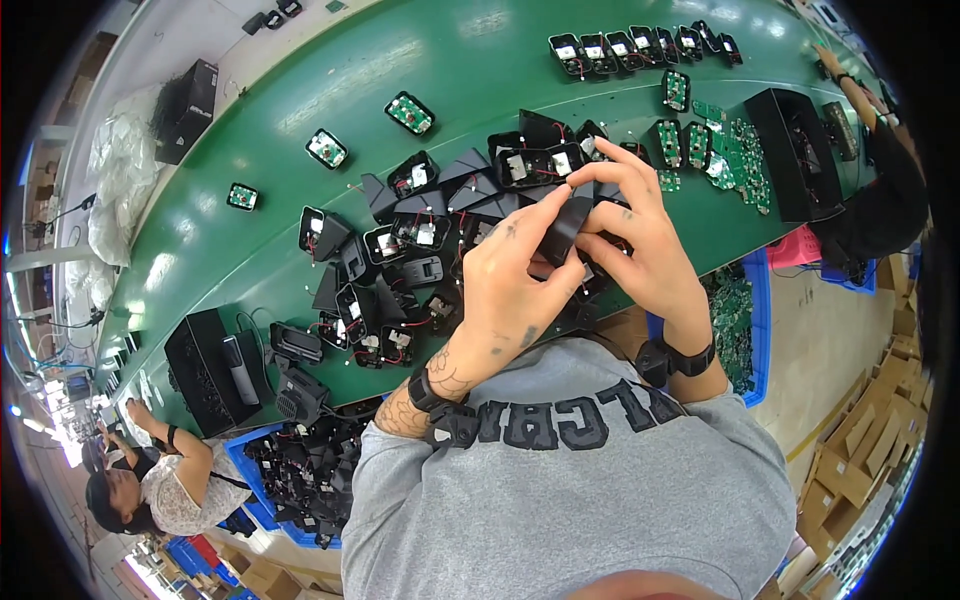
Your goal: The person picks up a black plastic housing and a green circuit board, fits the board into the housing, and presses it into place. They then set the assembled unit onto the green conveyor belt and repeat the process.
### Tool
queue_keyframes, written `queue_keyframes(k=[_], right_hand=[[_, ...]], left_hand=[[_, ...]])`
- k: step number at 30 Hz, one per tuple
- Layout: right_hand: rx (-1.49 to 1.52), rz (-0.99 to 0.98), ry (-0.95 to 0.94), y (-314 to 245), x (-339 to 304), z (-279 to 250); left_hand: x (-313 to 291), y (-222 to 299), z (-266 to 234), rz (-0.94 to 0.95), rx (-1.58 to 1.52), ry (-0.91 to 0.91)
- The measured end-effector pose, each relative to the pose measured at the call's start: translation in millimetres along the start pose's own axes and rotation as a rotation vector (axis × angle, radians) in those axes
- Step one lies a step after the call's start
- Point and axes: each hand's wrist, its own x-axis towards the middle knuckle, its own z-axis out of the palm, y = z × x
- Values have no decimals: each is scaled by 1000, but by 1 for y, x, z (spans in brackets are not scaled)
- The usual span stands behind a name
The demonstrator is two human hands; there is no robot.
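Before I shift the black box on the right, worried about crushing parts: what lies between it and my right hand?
In the head view, loose circuit boards and black-framed boards lie between your right hand and the black box.

Far to the left of the grip, a crinkly bunch of clear plastic bags sits near a black box, by the edge of the shiny green table. Low on the left of it is a person in a white lacy top. Well to the right of it, another person in dark clothes is near something pink, and brown cardboard boxes lie lower down.
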Motion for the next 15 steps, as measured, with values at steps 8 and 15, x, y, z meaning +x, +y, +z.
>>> queue_keyframes(k=[8, 15], right_hand=[[395, 255, 25, 9, -2, 5], [302, -164, 30, 6, 2, -7]], left_hand=[[-6, -10, 2, -106, -91, -21], [8, -30, -22, -674, -868, -403]])
